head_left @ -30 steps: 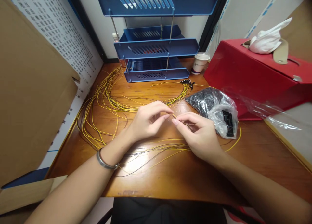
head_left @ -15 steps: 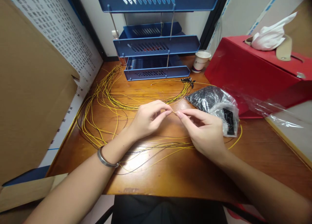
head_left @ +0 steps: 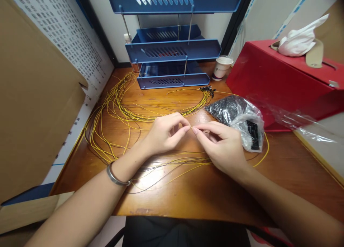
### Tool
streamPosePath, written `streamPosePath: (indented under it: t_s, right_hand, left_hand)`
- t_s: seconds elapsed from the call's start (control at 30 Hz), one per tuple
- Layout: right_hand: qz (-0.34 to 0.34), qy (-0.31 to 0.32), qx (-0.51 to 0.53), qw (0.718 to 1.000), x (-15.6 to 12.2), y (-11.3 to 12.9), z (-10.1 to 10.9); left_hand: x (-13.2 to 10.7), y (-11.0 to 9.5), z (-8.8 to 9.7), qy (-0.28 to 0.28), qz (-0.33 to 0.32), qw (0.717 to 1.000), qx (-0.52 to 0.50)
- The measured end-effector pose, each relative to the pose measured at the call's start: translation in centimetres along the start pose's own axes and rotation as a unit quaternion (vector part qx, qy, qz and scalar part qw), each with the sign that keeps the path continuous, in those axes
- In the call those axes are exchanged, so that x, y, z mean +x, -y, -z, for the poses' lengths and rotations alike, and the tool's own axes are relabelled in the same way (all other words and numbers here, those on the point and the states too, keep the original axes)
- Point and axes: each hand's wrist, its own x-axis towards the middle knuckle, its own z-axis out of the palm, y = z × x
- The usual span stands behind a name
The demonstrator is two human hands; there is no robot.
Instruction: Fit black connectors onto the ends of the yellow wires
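Observation:
My left hand [head_left: 163, 134] and my right hand [head_left: 221, 146] meet fingertip to fingertip above the middle of the wooden desk [head_left: 204, 193]. Both pinch the end of one thin yellow wire [head_left: 191, 127] between thumb and forefinger. Whether a small black part sits on that end I cannot tell. A silver bangle is on my left wrist. Many yellow wires [head_left: 113, 110] loop over the desk on the left and run under both hands. Several finished wire ends with black tips [head_left: 207, 89] lie fanned out behind my hands.
A clear plastic bag of small black parts [head_left: 236, 116] lies just right of my right hand. A blue stacked letter tray [head_left: 172, 53] and a paper cup [head_left: 220, 67] stand at the back. A red box [head_left: 285, 82] is on the right, cardboard [head_left: 34, 107] on the left.
My hands have closed in on each other, so the fingertips now nearly touch around the wire end. The view shifted slightly. Nothing else moved.

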Motion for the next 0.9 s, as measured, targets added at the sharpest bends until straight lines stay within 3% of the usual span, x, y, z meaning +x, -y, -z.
streamPosePath:
  t_s: [0.9]
  right_hand:
    - [0.006,0.038,-0.015,0.999,0.02,-0.11,0.07]
  left_hand:
    - [0.1,-0.27,0.21,0.048,0.058,0.997,-0.027]
